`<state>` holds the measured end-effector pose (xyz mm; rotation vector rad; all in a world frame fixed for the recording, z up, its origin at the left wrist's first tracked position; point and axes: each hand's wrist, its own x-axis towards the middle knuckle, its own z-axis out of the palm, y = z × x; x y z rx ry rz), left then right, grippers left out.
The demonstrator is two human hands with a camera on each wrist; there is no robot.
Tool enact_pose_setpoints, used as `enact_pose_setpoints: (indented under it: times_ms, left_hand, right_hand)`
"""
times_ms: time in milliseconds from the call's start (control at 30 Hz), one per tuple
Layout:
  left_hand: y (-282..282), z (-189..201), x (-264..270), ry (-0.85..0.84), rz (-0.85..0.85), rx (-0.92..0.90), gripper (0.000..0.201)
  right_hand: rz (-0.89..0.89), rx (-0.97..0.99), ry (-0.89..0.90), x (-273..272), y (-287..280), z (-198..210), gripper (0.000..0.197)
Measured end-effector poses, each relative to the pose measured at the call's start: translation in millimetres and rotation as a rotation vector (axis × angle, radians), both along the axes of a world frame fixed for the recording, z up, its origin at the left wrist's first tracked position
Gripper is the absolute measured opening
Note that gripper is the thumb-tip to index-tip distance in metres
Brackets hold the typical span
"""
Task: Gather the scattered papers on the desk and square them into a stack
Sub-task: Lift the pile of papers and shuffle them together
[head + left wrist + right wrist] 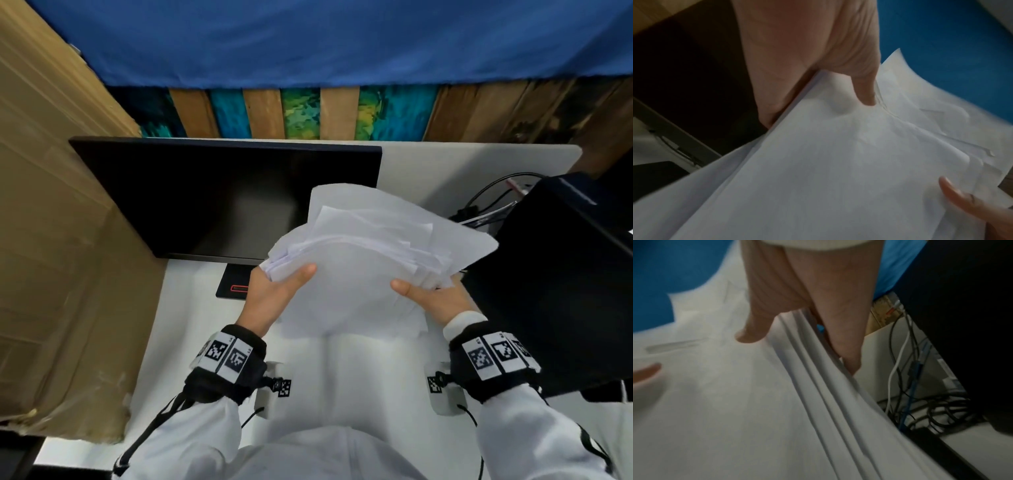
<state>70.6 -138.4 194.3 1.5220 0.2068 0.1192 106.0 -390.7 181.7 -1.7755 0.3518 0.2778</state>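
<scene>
A dark monitor [226, 198] stands beyond the left hand; a black computer case [561, 274] and tangled cables [908, 386] sit beside the right.

White desk [191, 329] carries a black monitor [219, 198] at rear left, its stand base [236, 284] flat on the surface, red mark on the base. Black computer case [561, 287] sits on the right side. Tangle of black, white and blue cables [908, 386] lies on the desk just beside the case; cardboard sheet [58, 240] borders the desk's left edge.
</scene>
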Motion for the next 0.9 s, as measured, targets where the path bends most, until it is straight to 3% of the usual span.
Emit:
enact_pose_setpoints:
  times_ms: [133, 267, 367, 433, 533, 600, 700, 800, 900]
  left_hand:
    - [-3, 3, -4, -0.007, 0.024, -0.052, 0.017]
    - [-8, 13, -2, -0.025, 0.133, -0.136, 0.038]
    - [-10, 25, 3, -0.084, 0.267, -0.145, 0.049]
    - [-13, 32, 3, -0.134, 0.306, -0.053, 0.040]
    - [-20, 35, -2, -0.285, 0.221, 0.145, 0.013]
    - [-16, 32, -5, -0.342, 0.202, 0.232, 0.006]
    - [3, 23, 2, -0.246, 0.282, 0.099, 0.002]
    - [10, 19, 4, -0.143, 0.209, -0.060, 0.031]
    - [0, 20, 1, -0.145, 0.112, -0.083, 0.041]
  right_hand:
    - [0.007, -0.018, 0.068, 3, -5, -19, 0.048]
    - [0.050, 0.007, 0.034, 3, -2, -15, 0.022]
    - [0.078, 0.032, -0.022, 2, 0, -16, 0.057]
    - [0.071, 0.047, -0.031, 2, 1, -15, 0.054]
    - [0.122, 0.079, -0.042, 1, -2, -12, 0.030]
    - [0.127, 0.088, -0.096, 1, -5, -13, 0.033]
    - [0.118, 0.112, -0.147, 1, -7, -17, 0.044]
    - [0.148, 0.140, -0.146, 2, -5, -22, 0.042]
    - [0.098, 0.159, -0.141, 3, 5, -28, 0.062]
